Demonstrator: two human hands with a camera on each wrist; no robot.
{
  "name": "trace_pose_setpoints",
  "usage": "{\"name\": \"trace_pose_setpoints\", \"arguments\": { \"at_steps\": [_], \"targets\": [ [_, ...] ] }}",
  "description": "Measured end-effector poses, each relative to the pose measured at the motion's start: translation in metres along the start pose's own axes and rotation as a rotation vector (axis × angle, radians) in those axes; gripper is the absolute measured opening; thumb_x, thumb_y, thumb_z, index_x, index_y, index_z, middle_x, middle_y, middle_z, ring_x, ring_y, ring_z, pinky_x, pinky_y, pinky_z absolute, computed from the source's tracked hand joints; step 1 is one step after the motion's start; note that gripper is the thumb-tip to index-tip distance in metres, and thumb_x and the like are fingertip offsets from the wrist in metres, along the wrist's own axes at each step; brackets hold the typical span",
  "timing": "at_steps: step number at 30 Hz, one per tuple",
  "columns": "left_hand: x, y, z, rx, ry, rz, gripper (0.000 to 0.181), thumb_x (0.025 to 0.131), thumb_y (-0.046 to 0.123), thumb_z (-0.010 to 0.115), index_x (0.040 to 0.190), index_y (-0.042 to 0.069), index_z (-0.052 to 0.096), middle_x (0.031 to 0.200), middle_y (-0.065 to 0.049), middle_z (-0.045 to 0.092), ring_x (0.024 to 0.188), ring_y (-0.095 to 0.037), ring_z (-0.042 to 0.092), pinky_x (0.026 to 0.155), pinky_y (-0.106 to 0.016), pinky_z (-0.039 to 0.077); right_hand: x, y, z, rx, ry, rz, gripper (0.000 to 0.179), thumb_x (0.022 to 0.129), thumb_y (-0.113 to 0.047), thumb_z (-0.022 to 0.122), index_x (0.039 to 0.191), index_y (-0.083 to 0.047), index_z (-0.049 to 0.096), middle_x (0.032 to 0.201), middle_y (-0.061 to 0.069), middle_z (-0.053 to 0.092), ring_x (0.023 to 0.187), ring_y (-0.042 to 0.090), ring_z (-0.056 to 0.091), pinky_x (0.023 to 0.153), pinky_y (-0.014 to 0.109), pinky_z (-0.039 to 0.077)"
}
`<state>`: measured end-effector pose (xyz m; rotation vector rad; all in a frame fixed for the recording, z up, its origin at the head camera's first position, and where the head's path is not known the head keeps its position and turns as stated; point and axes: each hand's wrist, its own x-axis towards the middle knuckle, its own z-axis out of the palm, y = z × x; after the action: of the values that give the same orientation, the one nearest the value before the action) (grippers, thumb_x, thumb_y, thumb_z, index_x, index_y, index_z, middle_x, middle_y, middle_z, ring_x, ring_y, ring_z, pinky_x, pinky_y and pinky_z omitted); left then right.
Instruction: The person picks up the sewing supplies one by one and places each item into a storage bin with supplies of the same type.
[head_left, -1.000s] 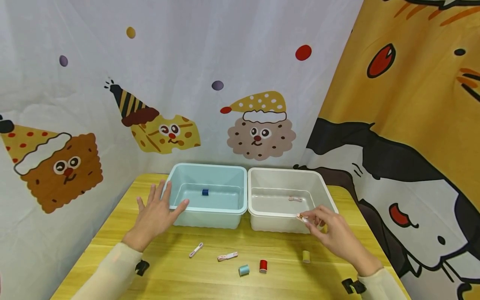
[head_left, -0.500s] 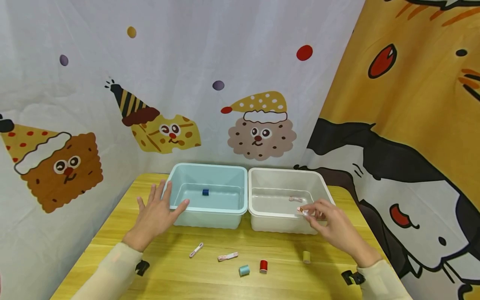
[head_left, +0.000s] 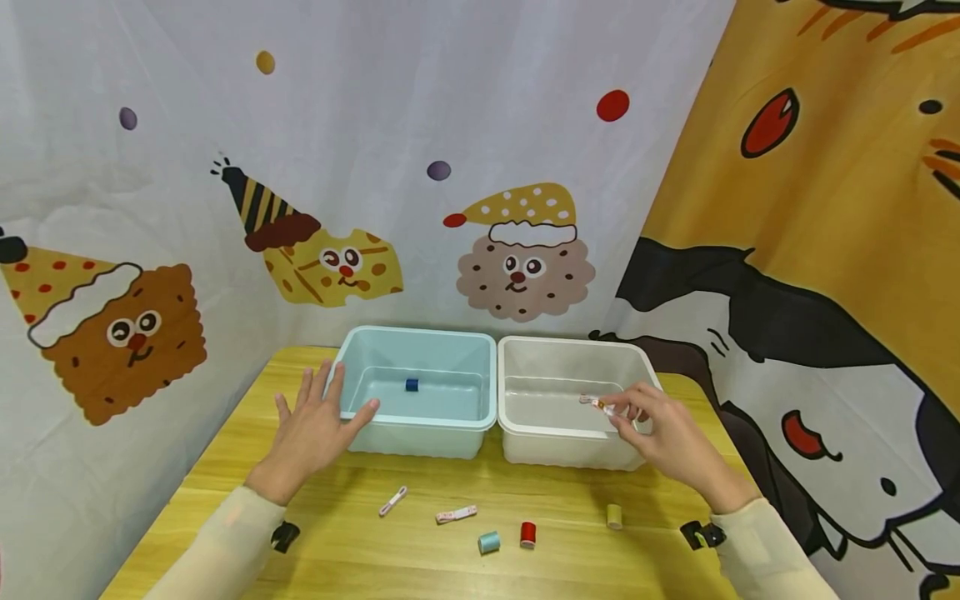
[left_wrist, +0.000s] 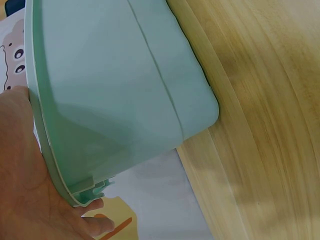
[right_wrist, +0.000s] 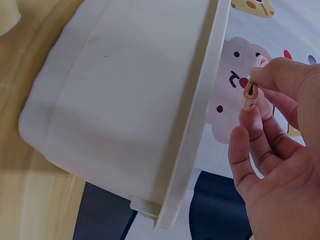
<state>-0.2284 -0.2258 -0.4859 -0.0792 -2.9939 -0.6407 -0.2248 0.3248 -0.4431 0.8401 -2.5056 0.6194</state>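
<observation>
My right hand (head_left: 667,429) pinches a small folded tape measure (right_wrist: 249,100) between thumb and fingers, above the white bin (head_left: 558,447). Past it, a second folded tape measure (head_left: 584,400) lies on that bin's floor, partly covered from view. Fingers spread, my left hand (head_left: 311,433) rests on the front left rim of the light blue bin (head_left: 416,439). One dark blue thread spool (head_left: 412,385) lies inside the blue bin. The left wrist view shows the palm against the rim, with some fingertips hidden behind it.
Two folded tape measures, one to the left (head_left: 393,501) and one nearer the middle (head_left: 456,514), lie on the wooden table. Light blue (head_left: 489,542), red (head_left: 528,535) and yellow (head_left: 614,517) thread spools are to their right. A printed curtain (head_left: 360,100) hangs behind the bins.
My right hand has moved forward and slightly left with the tape measure, from the white bin's front rim to over its inside. The left hand stays put.
</observation>
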Motion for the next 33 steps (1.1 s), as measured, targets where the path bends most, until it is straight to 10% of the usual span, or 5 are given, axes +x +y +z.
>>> {"name": "trace_pose_setpoints", "arguments": {
  "at_steps": [33],
  "targets": [
    [-0.001, 0.002, -0.001, 0.002, 0.01, 0.001, 0.112, 0.114, 0.08, 0.049, 0.186, 0.0, 0.019, 0.194, -0.032, 0.012, 0.179, -0.063, 0.006, 0.128, -0.101, 0.003, 0.06, 0.015, -0.003, 0.031, 0.005, -0.064, 0.031, 0.099, 0.002, 0.09, 0.122, -0.018, 0.09, 0.105, -0.002, 0.079, 0.086, 0.014, 0.068, 0.077, 0.031, 0.062]
  ]
}}
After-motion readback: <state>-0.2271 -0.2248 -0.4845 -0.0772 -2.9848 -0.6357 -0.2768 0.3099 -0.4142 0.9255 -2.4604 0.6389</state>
